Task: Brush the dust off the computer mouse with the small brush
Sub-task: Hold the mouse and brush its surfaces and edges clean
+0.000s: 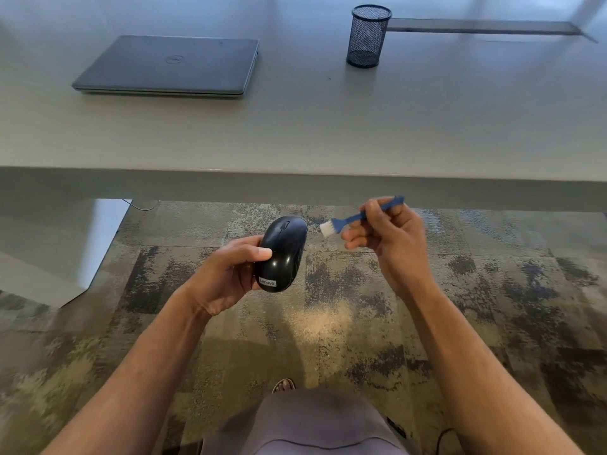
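My left hand (230,274) grips a glossy black computer mouse (284,254) from its left side, thumb on top, holding it in the air in front of the desk edge, above the carpet. My right hand (391,244) pinches the blue handle of a small brush (358,218) with white bristles. The bristles point left and sit just right of the mouse's front end, a small gap apart from it.
A grey desk (312,133) spans the upper half of the view. On it lie a closed grey laptop (170,65) at the back left and a black mesh pen cup (369,36) at the back right. Patterned carpet (492,290) lies below.
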Tool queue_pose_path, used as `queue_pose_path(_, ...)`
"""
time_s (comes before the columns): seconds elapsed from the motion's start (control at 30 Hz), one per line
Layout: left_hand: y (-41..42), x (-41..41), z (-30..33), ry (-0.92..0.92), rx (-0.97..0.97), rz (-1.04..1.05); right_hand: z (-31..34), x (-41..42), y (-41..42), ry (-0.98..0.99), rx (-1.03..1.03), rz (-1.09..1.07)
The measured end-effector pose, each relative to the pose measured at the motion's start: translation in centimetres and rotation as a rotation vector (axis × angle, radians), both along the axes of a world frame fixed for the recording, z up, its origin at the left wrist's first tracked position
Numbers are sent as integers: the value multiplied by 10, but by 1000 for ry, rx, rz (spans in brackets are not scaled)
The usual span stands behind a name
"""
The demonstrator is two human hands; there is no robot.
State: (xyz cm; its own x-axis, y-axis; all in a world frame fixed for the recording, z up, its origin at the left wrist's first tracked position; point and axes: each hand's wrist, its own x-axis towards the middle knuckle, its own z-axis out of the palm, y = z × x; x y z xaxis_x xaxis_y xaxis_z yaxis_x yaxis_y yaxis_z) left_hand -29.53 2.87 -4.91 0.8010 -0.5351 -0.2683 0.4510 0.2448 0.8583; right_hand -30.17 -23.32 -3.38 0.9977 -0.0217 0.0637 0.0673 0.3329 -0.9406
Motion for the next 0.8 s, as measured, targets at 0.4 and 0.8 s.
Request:
queue_pose_path(0.4,-8,-7,2,-29,45,-68,29,62,21,141,-214,187)
queue_pose_path(0.8,-1,-8,-1,-43,81,-14,19,44,13,166,-205,272)
